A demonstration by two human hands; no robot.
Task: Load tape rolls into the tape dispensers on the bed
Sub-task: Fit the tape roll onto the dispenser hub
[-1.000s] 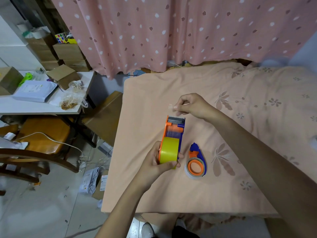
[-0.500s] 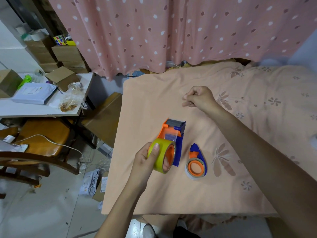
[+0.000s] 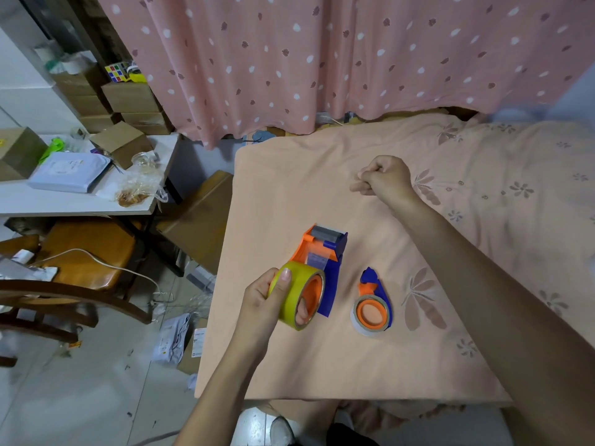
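Observation:
My left hand (image 3: 259, 305) grips a yellow tape roll (image 3: 288, 296) that sits on the hub of a large orange and blue tape dispenser (image 3: 325, 249). The thumb lies over the roll and fingertips reach into its core. The dispenser leans low over the peach bed sheet (image 3: 289, 188), cutter end pointing away from me. My right hand (image 3: 384, 180) is curled into a fist above the sheet, well beyond the dispenser and apart from it; I see nothing in it. A smaller blue and orange dispenser (image 3: 372, 312) with a pale roll lies flat on the bed, right of the left hand.
The bed's left edge drops to a tiled floor with scattered packets (image 3: 172, 341). A cardboard box (image 3: 196, 217) stands against the bed side. Further left are a wooden chair (image 3: 80, 262) and a white table (image 3: 80, 201) with boxes and parcels. A pink curtain (image 3: 322, 59) hangs behind.
The left hand has tipped the large dispenser from upright to leaning low, roll face turned toward me. The right hand has left the cutter end, drawn back to the far right and closed into a fist.

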